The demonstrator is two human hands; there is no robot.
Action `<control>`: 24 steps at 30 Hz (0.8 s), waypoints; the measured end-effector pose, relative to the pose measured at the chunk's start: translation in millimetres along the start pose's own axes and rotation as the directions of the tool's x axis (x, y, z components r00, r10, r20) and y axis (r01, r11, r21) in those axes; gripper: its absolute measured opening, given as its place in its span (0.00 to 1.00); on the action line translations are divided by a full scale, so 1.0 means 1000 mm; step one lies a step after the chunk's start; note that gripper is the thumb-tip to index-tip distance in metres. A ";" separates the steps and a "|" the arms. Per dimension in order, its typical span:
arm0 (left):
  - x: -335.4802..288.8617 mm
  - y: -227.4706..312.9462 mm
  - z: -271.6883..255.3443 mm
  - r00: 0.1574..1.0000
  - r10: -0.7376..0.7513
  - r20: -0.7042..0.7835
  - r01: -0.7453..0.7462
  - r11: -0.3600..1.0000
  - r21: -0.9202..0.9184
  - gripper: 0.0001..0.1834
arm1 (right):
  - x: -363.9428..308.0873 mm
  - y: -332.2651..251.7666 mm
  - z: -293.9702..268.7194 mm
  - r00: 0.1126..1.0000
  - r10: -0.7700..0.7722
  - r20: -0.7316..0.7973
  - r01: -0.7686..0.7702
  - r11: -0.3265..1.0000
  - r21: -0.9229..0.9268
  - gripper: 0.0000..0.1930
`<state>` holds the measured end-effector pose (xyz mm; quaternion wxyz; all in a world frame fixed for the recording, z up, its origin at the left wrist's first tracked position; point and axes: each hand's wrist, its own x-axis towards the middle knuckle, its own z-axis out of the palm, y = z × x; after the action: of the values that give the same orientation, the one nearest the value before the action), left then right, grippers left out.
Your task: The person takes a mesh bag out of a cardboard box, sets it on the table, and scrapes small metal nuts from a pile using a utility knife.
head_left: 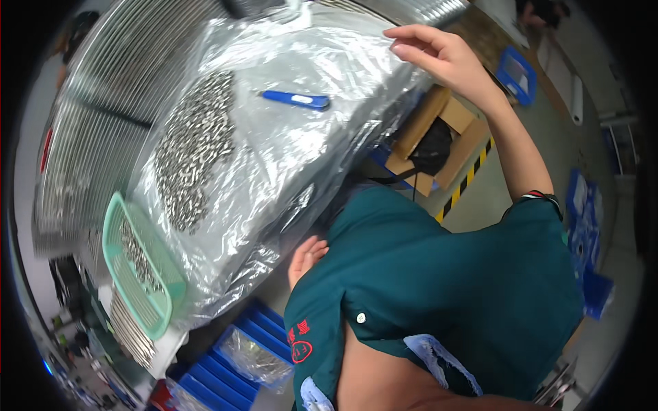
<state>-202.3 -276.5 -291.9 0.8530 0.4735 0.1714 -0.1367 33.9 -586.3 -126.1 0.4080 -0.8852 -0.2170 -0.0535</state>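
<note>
My right hand (445,60) is raised at the far right corner of a table covered in clear plastic sheeting (301,164). Its thumb and fingers are apart, with nothing seen between them. My left hand (307,259) hangs by the table's near edge, close to my green shirt. Its fingers are loosely bent and appear empty; part of the palm is hidden by the shirt. On the sheeting lies a wide pile of small shiny metal parts (195,151). A blue-handled knife-like tool (298,100) rests to the pile's right, touched by neither hand.
A light-green plastic basket (177,288) holding more metal parts stands at the table's left end. Ridged metal panels (137,75) line the far side. An open cardboard box (466,127) with something black inside sits beyond the right edge. Blue bins (226,373) stand below, near left.
</note>
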 end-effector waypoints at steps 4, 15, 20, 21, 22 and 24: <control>0.025 -0.011 -0.013 0.989 -0.139 -0.040 0.143 0.983 0.113 0.20 | -0.048 0.046 -0.033 0.973 0.211 -0.094 -0.196 0.969 0.151 0.15; 0.045 -0.012 -0.031 0.924 -0.197 -0.329 0.280 0.932 0.229 0.22 | -0.200 0.209 0.076 0.397 0.907 0.142 -0.847 0.302 0.438 0.15; 0.047 -0.036 -0.036 0.951 -0.171 -0.259 0.257 0.903 0.346 0.18 | -0.274 0.242 0.163 0.260 0.855 0.449 -0.929 0.349 -0.126 0.22; 0.049 -0.036 -0.034 0.950 -0.170 -0.261 0.256 0.905 0.341 0.18 | -0.279 0.243 0.176 0.177 0.867 0.466 -0.925 0.308 -0.222 0.24; 0.049 -0.034 -0.034 0.949 -0.177 -0.261 0.262 0.904 0.339 0.18 | -0.274 0.234 0.181 0.182 0.864 0.469 -0.922 0.316 -0.225 0.24; 0.049 -0.031 -0.032 0.948 -0.180 -0.263 0.264 0.906 0.332 0.18 | -0.261 0.216 0.188 0.126 0.886 0.446 -0.870 0.315 -0.379 0.27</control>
<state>-175.1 -268.7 -351.5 0.7044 0.6125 0.2925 -0.2077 -124.1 -658.6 -472.4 0.2592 -0.8130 0.2305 0.4677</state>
